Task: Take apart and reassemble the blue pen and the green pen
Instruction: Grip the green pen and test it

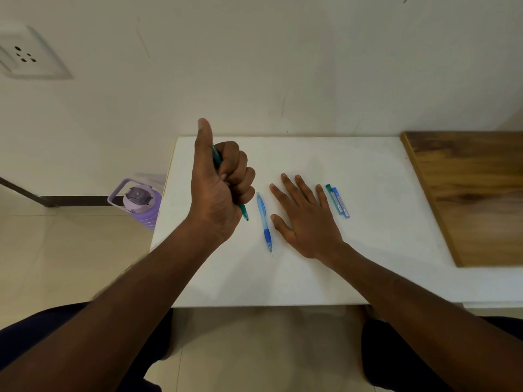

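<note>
My left hand (223,182) is raised above the white table (368,250), fist closed around the green pen (244,213), thumb pointing up. The pen's tip pokes out below the fist and its upper end shows between thumb and fingers. The blue pen (265,222) lies on the table just right of that fist, tip toward me. My right hand (305,213) rests flat on the table to the right of the blue pen, fingers spread, holding nothing.
Two small cases, one green and one blue (339,201), lie side by side right of my right hand. A wooden board (469,193) covers the table's right end. A purple water bottle (141,202) stands on the floor to the left. The wall is close behind.
</note>
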Motion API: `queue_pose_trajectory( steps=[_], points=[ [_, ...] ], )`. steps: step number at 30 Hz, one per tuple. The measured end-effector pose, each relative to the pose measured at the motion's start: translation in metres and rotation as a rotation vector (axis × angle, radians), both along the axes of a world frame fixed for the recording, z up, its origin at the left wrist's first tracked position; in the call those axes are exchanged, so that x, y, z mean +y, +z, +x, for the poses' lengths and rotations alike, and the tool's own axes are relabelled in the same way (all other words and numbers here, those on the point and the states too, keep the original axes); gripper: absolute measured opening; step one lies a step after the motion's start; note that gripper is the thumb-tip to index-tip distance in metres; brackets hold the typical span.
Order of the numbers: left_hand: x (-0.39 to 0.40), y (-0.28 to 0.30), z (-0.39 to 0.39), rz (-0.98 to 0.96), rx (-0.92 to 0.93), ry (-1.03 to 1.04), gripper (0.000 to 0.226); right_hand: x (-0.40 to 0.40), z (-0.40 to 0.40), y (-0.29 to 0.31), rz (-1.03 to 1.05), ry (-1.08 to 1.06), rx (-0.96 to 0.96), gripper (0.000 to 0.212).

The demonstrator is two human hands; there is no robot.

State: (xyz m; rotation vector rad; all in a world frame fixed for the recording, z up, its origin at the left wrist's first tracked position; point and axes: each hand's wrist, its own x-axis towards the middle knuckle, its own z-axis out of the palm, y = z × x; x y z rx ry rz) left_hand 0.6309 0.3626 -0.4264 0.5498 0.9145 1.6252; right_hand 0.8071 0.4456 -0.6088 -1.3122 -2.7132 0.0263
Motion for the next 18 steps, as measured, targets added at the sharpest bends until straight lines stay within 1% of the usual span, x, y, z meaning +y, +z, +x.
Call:
queue_pose_trajectory(
  steps=[4, 8, 18],
  points=[
    [-0.001, -0.0005, 0.0012, -0.013, 0.063, 0.016, 0.065, 0.0005, 0.0003, -0.001, 0.005, -0.003, -0.003, 0.074],
    [-0.0012, -0.0001, 0.002, -0.001, 0.032, 0.012, 0.068, 0.0007, 0.0015, -0.002, 0.01, -0.002, 0.005, 0.074],
    [-0.0019, -0.0007, 0.0046, 0.014, 0.032, -0.025, 0.067, 0.0007, 0.0029, -0.0018, 0.005, -0.002, 0.011, 0.074]
  ],
)
